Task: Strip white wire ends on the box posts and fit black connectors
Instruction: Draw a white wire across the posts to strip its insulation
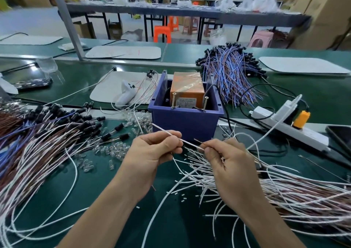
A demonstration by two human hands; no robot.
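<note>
At the green bench mat (167,219), just in front of the blue box (186,120).

Left hand (152,153): thumb and forefinger pinch one white wire (190,143), remaining fingers curled under. A short tail of the wire sticks out up-left, toward the box front but not touching it.

Right hand (228,166): thumb and forefinger pinch the same wire further along, other fingers folded toward the palm. The wire runs straight between the two hands, above the mat.

A thin brown strand (198,141) pokes out past the right fingertips. It is probably bare conductor, though I cannot tell whether it belongs to this wire.

Two posts (173,100) stand upright at the box's near wall, well apart from each other, with nothing laid on them. Black connectors (85,118) lie heaped to the left. Loose white wires (247,183) fan out to the right, with cut insulation bits (138,207) scattered on the mat.

Judgement: the step in hand is readying a wire end for stripping.

To do it well:
- Pinch close to the tip so the end is stiff.
- Lay the end squarely against a post.
- Pull along the wire's axis, not sideways, to avoid nicking strands.
- Check that the bared length matches the neighbours before reaching left for a connector.
</note>
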